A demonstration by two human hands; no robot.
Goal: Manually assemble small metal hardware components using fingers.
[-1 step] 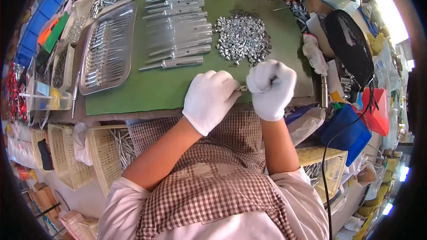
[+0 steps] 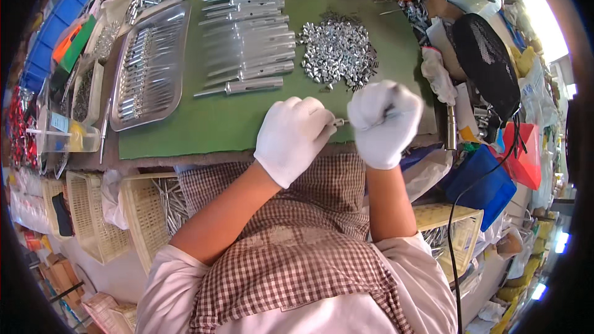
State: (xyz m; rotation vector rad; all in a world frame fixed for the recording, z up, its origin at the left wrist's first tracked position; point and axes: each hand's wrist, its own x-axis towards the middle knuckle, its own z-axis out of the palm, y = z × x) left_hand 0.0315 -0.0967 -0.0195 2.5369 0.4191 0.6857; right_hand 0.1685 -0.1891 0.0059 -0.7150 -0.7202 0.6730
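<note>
In the head view, a small metal piece (image 2: 338,122) is pinched between the thumb and fingers of the gloved left hand (image 2: 291,139) above the near edge of the green tabletop (image 2: 216,130), while the gloved right hand (image 2: 387,127) is curled into a fist just to its right, and whether anything is gripped inside cannot be told. Beyond the hands, a pile of small silver parts (image 2: 339,55) is spread, with metal rods (image 2: 253,86) laid in a column to its left and slim metal pieces lined up in a steel tray (image 2: 171,104) at far left.
</note>
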